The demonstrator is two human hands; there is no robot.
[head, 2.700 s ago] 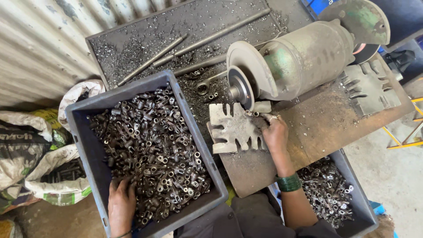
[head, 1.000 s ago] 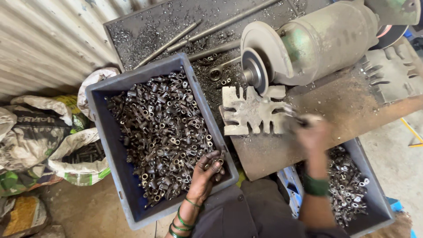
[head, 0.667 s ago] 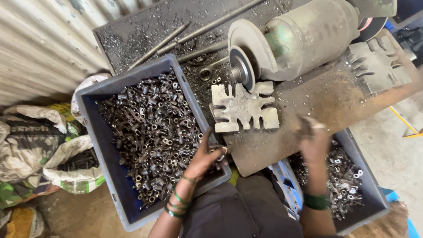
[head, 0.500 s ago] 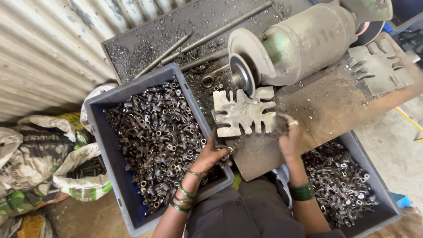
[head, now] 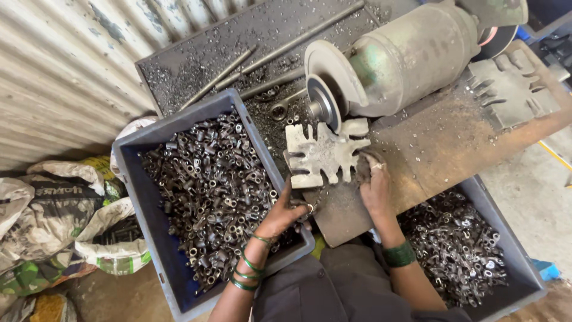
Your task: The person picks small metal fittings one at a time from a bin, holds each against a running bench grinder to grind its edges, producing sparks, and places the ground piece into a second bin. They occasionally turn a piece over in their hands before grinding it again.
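My left hand [head: 285, 213] hovers at the right rim of a blue crate [head: 140, 197] full of small dark metal fittings [head: 208, 185], fingers curled around what looks like one fitting. My right hand [head: 372, 186] rests on the rusty bench [head: 429, 149], fingertips pinching something small at the right edge of a notched, comb-like metal rest plate [head: 322, 154]. That plate sits just below the grinding wheel [head: 325, 106] of a bench grinder [head: 411, 56].
A second blue crate [head: 512, 262] of fittings stands at lower right under the bench. Long steel rods [head: 286, 48] lie on a dark tray behind the grinder. Another notched plate [head: 512, 89] lies right. Sacks [head: 65, 226] and a corrugated wall [head: 53, 71] are left.
My left hand came out of the left crate's middle up to its right rim. My right hand dipped toward the right crate, then returned to the notched plate.
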